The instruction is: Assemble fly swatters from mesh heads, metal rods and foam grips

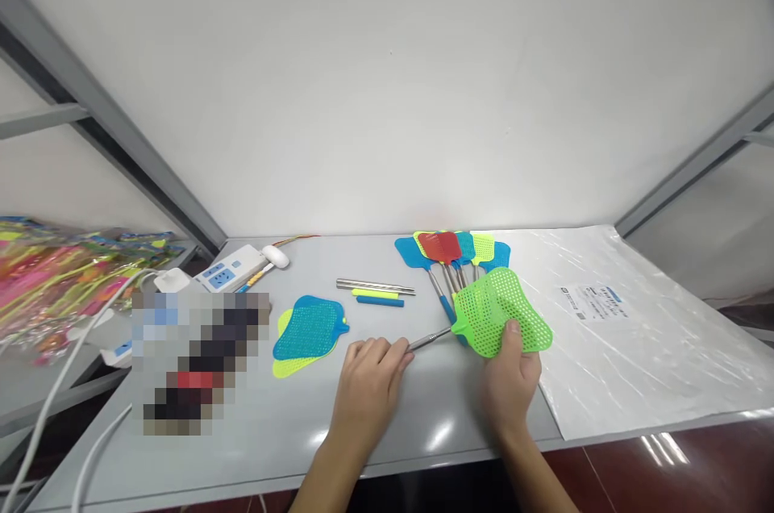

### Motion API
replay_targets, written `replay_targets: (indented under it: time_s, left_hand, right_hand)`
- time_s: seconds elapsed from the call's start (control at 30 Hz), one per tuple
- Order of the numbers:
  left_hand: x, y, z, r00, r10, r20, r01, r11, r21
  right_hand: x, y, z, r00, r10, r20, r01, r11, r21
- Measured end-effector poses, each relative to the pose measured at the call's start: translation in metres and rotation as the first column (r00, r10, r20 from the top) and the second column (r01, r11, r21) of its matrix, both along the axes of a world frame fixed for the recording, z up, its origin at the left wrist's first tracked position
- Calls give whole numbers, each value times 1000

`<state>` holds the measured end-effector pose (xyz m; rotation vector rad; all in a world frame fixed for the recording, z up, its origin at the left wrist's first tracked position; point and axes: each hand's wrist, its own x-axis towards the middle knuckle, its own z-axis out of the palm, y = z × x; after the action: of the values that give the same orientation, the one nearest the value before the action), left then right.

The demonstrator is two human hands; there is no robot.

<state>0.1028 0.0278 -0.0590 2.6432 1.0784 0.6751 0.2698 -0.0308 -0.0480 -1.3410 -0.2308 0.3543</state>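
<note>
A green fly swatter (493, 311) with a perforated head is held between my two hands above the grey table. My left hand (372, 376) is closed around its metal rod, the end of which is hidden in the fist. With the thumb on top, my right hand (513, 380) pinches the lower right of the swatter head. Left of my left hand lie a blue swatter head (308, 327) and a yellow-green one (293, 368) partly under it. Metal rods (375, 285), a yellow handle sleeve (375, 294) and a blue handle sleeve (380, 302) lie behind my left hand.
Several fly swatters (440, 247) lie fanned out at the back. White plastic wrapping (653, 352) with a label covers the right side. On the left are a power strip (226, 271), a white plug (276, 256), a blurred-out object (199, 360) and bagged colourful items (60, 279).
</note>
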Motion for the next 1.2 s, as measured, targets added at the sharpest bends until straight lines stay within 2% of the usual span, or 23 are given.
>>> replay_targets:
  time_s: [0.17, 0.4, 0.53, 0.63, 0.77, 0.87, 1.0, 1.2]
  left_hand:
    - [-2, 0, -3, 999, -11, -33, 11, 1000, 0]
    - [-3, 1, -3, 1000, -21, 11, 20, 999, 43]
    - [-6, 1, -2, 1000, -12, 22, 11, 999, 49]
    - [-10, 1, 1, 1000, -19, 8, 18, 999, 46]
    - [-16, 0, 8, 999, -39, -12, 39, 998, 52]
    - [-23, -1, 17, 999, -43, -32, 45, 998, 46]
    - [-30, -4, 31, 991, -66, -120, 60, 997, -48]
    - [-36, -14, 41, 982, -85, -167, 50, 978, -202]
  right_hand:
    - [-7, 3, 0, 999, -33, 29, 32, 999, 40]
    - [-4, 0, -1, 994, -27, 109, 31, 999, -30]
    - [0, -2, 1, 988, 74, 134, -69, 997, -41]
    - [2, -4, 3, 980, 164, 112, -164, 986, -2]
    - [2, -6, 5, 959, 281, 25, -282, 959, 30]
    - [2, -8, 8, 918, 381, -110, -380, 925, 26]
    - [1, -9, 14, 868, 442, -226, -468, 880, -78]
    - [-3, -9, 23, 849, 472, -236, -511, 848, -142]
